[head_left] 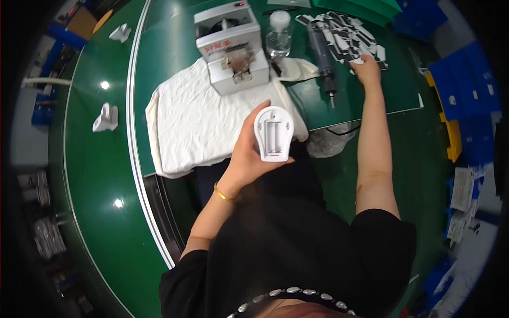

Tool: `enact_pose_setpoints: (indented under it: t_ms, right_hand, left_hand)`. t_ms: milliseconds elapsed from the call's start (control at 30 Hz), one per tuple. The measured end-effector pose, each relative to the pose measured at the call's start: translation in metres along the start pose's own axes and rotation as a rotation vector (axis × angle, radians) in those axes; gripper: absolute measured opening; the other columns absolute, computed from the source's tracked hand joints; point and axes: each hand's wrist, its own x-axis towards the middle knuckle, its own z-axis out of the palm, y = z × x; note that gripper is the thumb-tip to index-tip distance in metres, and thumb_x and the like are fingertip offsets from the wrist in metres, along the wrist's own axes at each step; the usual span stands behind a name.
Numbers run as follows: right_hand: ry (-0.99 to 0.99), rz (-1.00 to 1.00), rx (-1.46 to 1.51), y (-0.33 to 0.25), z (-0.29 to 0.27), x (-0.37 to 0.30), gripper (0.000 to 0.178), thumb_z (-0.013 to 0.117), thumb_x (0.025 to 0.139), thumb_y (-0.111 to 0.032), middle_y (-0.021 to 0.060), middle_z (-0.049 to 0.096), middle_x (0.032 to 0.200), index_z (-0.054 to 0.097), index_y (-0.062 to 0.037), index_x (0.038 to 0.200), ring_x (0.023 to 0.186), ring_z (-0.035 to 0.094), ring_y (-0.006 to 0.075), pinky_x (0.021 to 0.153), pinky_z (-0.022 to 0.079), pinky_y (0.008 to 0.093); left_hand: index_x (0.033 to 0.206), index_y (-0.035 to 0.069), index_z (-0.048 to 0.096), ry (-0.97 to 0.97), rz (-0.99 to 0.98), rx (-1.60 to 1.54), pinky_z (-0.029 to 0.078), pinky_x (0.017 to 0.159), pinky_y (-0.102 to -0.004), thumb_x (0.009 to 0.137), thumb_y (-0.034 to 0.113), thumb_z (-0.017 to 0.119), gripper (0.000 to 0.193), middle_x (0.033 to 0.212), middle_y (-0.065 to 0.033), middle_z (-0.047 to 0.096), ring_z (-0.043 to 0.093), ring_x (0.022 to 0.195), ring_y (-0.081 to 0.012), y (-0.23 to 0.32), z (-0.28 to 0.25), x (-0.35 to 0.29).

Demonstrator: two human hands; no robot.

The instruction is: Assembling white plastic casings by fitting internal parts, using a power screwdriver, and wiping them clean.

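Note:
My left hand (247, 153) is closed round a white plastic housing (261, 152), held above the near edge of the white cloth. The housing's open side faces up and shows an empty battery compartment. My right hand (367, 70) reaches to the near side of a heap of small black and white strips (347, 40). Its fingertips are drawn together at a whitish bit in the heap; what they grip is too small to name. Left of that hand lies a grey electric screwdriver (320, 55), its bit pointing toward me.
A screw feeder (238, 69) stands on the white cloth (183, 116), with a clear bottle (279, 40) beside it. Two white plastic parts, one nearer (106, 117) and one farther (121, 33), lie on the green belt at left. Blue bins (466, 79) line the right side.

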Motion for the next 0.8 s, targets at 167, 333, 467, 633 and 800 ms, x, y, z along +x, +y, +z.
enact_pose_setpoints:
  t_ms: [167,333,467,633,800]
  right_hand:
    - [0.140,-0.119,0.268,-0.043,-0.015,-0.045,0.037,0.071,0.087,-0.019,0.0122,0.072,0.100,0.065,-0.0064,0.121,0.091,0.068,0.0223,0.082,0.051,0.0329]
    - [-0.171,-0.378,1.058,-0.136,-0.080,-0.162,0.032,0.064,0.092,0.002,0.0055,0.066,0.103,0.062,0.0019,0.123,0.092,0.061,0.0104,0.080,0.048,0.0229]
    - [-0.449,-0.433,1.159,-0.167,-0.084,-0.221,0.034,0.065,0.090,0.005,0.0034,0.066,0.098,0.062,0.0023,0.124,0.082,0.058,0.0061,0.074,0.047,0.0205]
    - [-0.641,-0.425,1.225,-0.181,-0.086,-0.244,0.034,0.066,0.090,0.004,0.0042,0.069,0.094,0.060,0.0020,0.123,0.078,0.058,0.0039,0.067,0.045,0.0176]
    - [-0.673,-0.461,1.107,-0.183,-0.070,-0.254,0.030,0.068,0.089,0.003,0.0037,0.069,0.093,0.062,0.0016,0.119,0.078,0.060,0.0042,0.067,0.046,0.0181]
  left_hand:
    - [0.149,0.000,0.029,0.052,-0.035,0.058,0.035,0.112,-0.0351,0.060,0.023,0.096,0.114,0.150,-0.0118,0.038,0.044,0.133,-0.0216,-0.001,-0.011,-0.011]
    - [0.148,0.002,0.031,0.080,-0.029,0.102,0.036,0.112,-0.0365,0.059,0.018,0.095,0.111,0.150,-0.0131,0.039,0.043,0.135,-0.0258,-0.010,-0.013,-0.016]
    - [0.147,0.003,0.034,0.113,-0.050,0.074,0.037,0.112,-0.0388,0.058,0.015,0.094,0.107,0.150,-0.0149,0.039,0.042,0.137,-0.0314,-0.007,-0.013,-0.017]
    - [0.151,0.004,0.028,0.086,-0.060,0.102,0.041,0.109,-0.0359,0.062,0.013,0.094,0.111,0.146,-0.0103,0.042,0.047,0.130,-0.0219,-0.010,-0.020,-0.021]
    - [0.150,0.004,0.028,0.104,-0.038,0.058,0.043,0.108,-0.0369,0.064,0.012,0.093,0.108,0.146,-0.0109,0.041,0.047,0.132,-0.0218,-0.009,-0.019,-0.022]
